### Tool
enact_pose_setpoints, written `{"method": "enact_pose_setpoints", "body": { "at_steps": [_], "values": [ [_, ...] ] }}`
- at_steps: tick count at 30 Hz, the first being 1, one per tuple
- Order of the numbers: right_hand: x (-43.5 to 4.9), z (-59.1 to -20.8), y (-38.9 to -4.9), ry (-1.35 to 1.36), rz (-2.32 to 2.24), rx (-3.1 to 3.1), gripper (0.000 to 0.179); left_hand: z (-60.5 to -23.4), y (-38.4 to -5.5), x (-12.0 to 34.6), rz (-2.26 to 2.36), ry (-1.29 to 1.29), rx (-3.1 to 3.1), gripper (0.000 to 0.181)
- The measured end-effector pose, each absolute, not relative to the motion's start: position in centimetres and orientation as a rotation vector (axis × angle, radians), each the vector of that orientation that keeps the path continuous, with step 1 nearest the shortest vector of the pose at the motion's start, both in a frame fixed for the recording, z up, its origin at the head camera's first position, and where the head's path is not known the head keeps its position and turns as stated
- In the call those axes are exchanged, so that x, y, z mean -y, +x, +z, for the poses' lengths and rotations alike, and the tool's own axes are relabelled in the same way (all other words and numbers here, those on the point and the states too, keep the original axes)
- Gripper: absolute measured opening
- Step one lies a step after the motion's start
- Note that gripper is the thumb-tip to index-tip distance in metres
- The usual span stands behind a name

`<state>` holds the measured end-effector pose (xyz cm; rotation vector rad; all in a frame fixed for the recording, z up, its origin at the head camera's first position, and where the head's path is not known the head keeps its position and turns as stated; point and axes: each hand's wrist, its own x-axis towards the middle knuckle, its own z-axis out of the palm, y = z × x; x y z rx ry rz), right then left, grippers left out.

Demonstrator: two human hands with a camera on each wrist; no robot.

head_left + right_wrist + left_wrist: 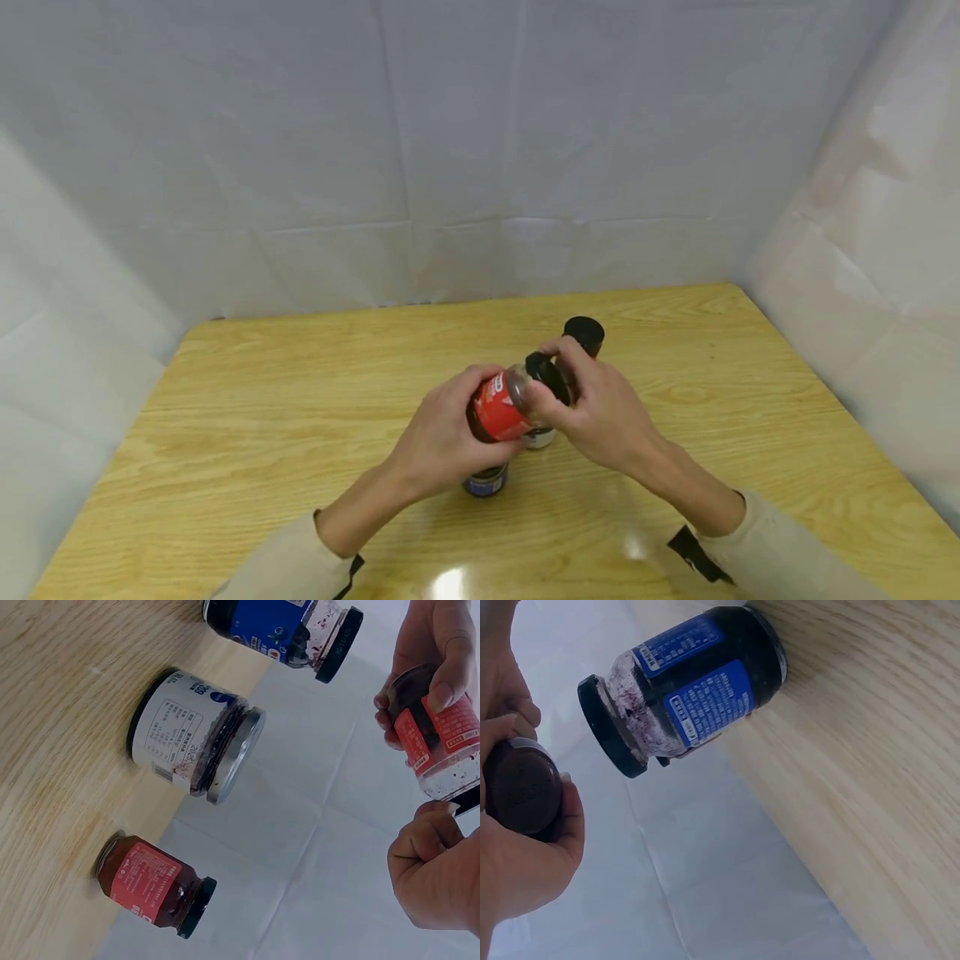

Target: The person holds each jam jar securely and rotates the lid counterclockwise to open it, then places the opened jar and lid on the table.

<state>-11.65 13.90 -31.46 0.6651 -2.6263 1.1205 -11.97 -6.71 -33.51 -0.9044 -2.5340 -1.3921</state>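
A glass jar [498,408] with a red label is held tilted above the table, its black lid [551,379] pointing to the right. My left hand [442,442] grips the jar's body, fingers and thumb wrapped around it. The thumb and fingers of my right hand [603,412] pinch the lid at its edge. The dark base [525,787] of this jar faces the left wrist camera. Below my hands stands a blue-labelled jar [705,697] with a dark lid, mostly hidden in the head view.
A white-labelled jar [176,727] with a silvery lid stands upright beside the blue-labelled one. Farther along is a smaller jar [146,881] with a red label and dark lid. The wooden table [262,442] is bordered by pale sheeting [315,150] at the back and sides.
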Motion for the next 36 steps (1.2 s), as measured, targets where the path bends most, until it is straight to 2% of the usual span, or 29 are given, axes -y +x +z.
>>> {"method": "enact_pose_setpoints", "body": {
  "at_steps": [9, 14, 19, 22, 30, 36],
  "values": [
    [-14.4, -31.9, -11.9, 0.777, 1.061, 2.531, 0.038, -33.3, -12.0, 6.8, -1.376, -0.94, 2.511, 0.057],
    [-14.7, -31.9, -12.1, 0.871, 1.087, 2.505, 0.04, -33.3, -12.0, 7.0, -1.516, -0.963, 2.509, 0.055],
    [-15.0, -31.8, -12.3, 0.968, 1.142, 2.504, 0.034, -33.2, -12.0, 7.1, -1.519, -0.978, 2.499, 0.056],
    [-15.3, -31.5, -12.3, 0.97, 1.12, 2.565, 0.032, -33.3, -12.1, 7.2, -1.488, -0.978, 2.502, 0.055],
    [-15.9, -30.1, -12.4, 0.92, 0.973, 2.8, 0.046, -33.7, -12.2, 7.3, -1.483, -0.926, 2.498, 0.056],
    [-16.0, -29.3, -12.5, 0.887, 0.963, 2.841, 0.047, -33.9, -12.3, 7.2, -1.467, -0.939, 2.48, 0.055]
  ]
}}
